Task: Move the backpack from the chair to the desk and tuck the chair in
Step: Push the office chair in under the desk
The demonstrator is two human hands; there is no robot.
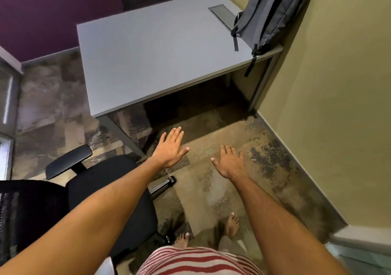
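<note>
The grey backpack (273,10) stands upright on the far right corner of the grey desk (148,59), leaning against the wall, one strap hanging over the desk's edge. The black office chair (101,192) stands at the lower left, away from the desk, its seat bare and one armrest visible. My left hand (171,147) hovers flat with fingers spread above the floor, just right of the chair seat. My right hand (229,161) is also spread out, holding nothing, over the carpet in front of the desk.
An olive wall (338,105) runs along the right, a purple wall at the back left. A flat cable hatch (224,13) is set in the desk near the backpack. Patterned carpet lies between the chair and the desk's leg space. My bare feet are at the bottom.
</note>
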